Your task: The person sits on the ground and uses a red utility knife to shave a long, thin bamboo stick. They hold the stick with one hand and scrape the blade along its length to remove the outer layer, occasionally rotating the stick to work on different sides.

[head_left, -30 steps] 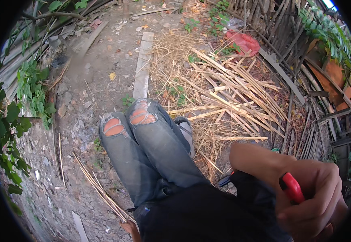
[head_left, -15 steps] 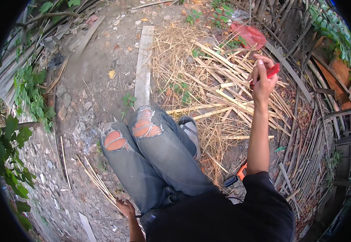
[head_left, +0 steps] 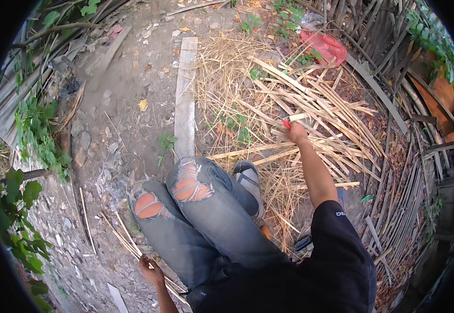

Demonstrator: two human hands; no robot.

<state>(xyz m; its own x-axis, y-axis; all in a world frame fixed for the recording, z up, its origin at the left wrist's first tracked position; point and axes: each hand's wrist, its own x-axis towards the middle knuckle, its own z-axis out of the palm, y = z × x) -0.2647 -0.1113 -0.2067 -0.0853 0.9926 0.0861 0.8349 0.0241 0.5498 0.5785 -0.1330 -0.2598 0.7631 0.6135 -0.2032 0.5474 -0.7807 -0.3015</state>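
Observation:
My right hand point(head_left: 297, 132) reaches out over a loose pile of pale split-wood strips point(head_left: 336, 112), closed around a small red tool point(head_left: 287, 124). Only the tool's red end shows, so its kind is hidden by my fingers. Low on the left, beside my thigh, my left hand point(head_left: 151, 270) is closed on several long thin wooden strips point(head_left: 125, 237). They stick out past the fingers on both sides, slanting up to the left.
A grey plank point(head_left: 186, 99) lies on the dirt ahead of my knees, beside fine shavings point(head_left: 221, 73). A red plastic bag point(head_left: 325, 48) is behind the pile. Near my right hip are a dark object point(head_left: 303, 242) and an orange piece point(head_left: 264, 231). Stick fencing point(head_left: 373, 31) rises at the far right.
My right hand has come down and left from its raised position onto the pile, with the red tool still in it. My left hand has shifted slightly up and left with its strips.

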